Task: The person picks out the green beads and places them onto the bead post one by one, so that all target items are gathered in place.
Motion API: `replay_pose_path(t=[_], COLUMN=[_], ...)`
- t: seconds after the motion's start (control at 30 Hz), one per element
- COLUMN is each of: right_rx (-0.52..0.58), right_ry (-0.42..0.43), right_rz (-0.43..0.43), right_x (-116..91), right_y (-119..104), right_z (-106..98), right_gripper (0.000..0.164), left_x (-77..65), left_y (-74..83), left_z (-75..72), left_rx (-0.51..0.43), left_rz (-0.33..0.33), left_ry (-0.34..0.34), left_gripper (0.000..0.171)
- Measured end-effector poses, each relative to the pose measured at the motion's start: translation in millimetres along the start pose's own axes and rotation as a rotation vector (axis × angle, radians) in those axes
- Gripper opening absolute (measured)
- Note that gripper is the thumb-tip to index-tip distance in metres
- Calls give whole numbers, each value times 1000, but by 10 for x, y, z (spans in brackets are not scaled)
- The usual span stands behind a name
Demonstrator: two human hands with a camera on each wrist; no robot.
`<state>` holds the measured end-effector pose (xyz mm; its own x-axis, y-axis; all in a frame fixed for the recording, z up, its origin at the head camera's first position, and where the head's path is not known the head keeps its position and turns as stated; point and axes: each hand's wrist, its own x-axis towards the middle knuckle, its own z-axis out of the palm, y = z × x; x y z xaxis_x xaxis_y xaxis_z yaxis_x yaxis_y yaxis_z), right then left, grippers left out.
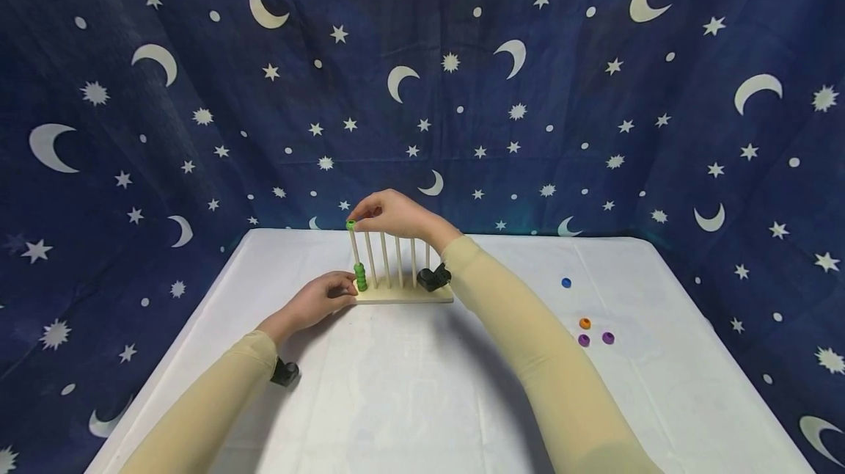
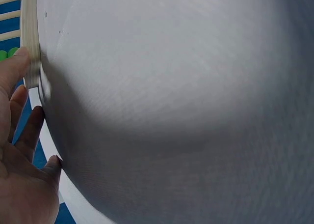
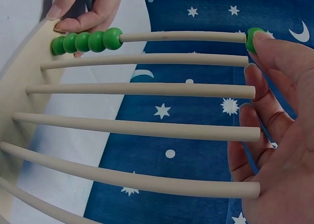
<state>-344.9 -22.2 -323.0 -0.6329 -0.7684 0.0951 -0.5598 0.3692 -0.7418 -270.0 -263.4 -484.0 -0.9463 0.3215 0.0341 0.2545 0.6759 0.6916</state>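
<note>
A wooden bead stand [image 1: 404, 298] has a flat base with several upright pegs. Several green beads [image 3: 82, 42] are stacked at the foot of the leftmost peg. At that peg's top, the right hand [image 1: 396, 214] pinches another green bead [image 3: 252, 40] between thumb and finger; the bead sits at the peg's tip. Its other fingers spread beside the neighbouring peg ends in the right wrist view. The left hand [image 1: 320, 301] grips the left end of the base, thumb on the near side, as the left wrist view [image 2: 22, 67] also shows.
To the right on the white-covered table [image 1: 396, 400] lie a blue bead [image 1: 566, 283], an orange bead [image 1: 584, 323] and two purple beads, one [image 1: 608, 338] right of the other [image 1: 584, 340]. A dark blue curtain [image 1: 462, 129] with moons and stars hangs behind the table.
</note>
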Motion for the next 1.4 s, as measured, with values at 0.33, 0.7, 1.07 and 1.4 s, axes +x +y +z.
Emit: replay_pose_path(t=[0.33,0.7,1.07,1.4], right_rx=[16,-23,-44,-16], right_ry=[-14,-21,-16,24], right_rz=[13,8,3,15], right_x=[-24,-2,-23,-100], right_y=[-18,25,-16,-37], right_z=[48,76,26,-140], right_gripper=[21,21,25,25], left_x=[-43,-51,-37,-11], left_y=[17,3,1,0], left_z=[33,49,34,8], left_rx=[-33,-31,-23,-23], left_rz=[-26,-16,4,6], left_ry=[-9,-5,-1,2], left_gripper=[6,6,9,6])
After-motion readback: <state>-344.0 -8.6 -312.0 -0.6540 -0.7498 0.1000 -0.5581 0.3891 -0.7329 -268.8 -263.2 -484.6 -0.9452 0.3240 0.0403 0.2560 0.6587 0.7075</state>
